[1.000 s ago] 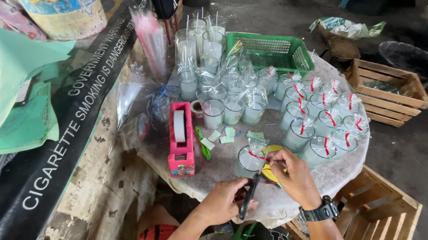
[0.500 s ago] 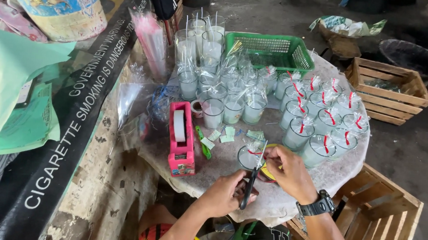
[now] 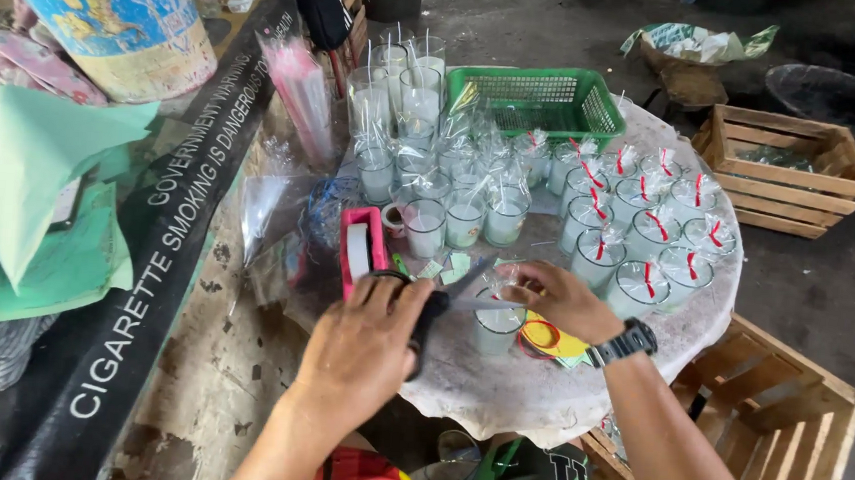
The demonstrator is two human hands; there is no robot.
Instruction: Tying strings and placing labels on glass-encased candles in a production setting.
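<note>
My left hand (image 3: 365, 341) grips black-handled scissors (image 3: 449, 297). Their blades are parted and point right, at the plastic bunched over a small glass of white wax (image 3: 495, 327). My right hand (image 3: 559, 299), with a black wristwatch, pinches that bunched plastic at the glass top. The glass stands near the front of a round stone table (image 3: 497, 395). A yellow disc with red bands (image 3: 546, 337) lies just right of the glass, under my right wrist.
Several wrapped glasses with red ties (image 3: 638, 235) fill the right of the table, with unwrapped ones (image 3: 422, 170) behind. A pink tape dispenser (image 3: 362, 250), a green basket (image 3: 537, 102) and wooden crates (image 3: 783, 170) (image 3: 786, 415) stand around. A black lettered banner (image 3: 133, 290) lies left.
My left hand has risen and turned the scissors from pointing down to pointing right at the glass top. My right hand has shifted up onto the bunched plastic.
</note>
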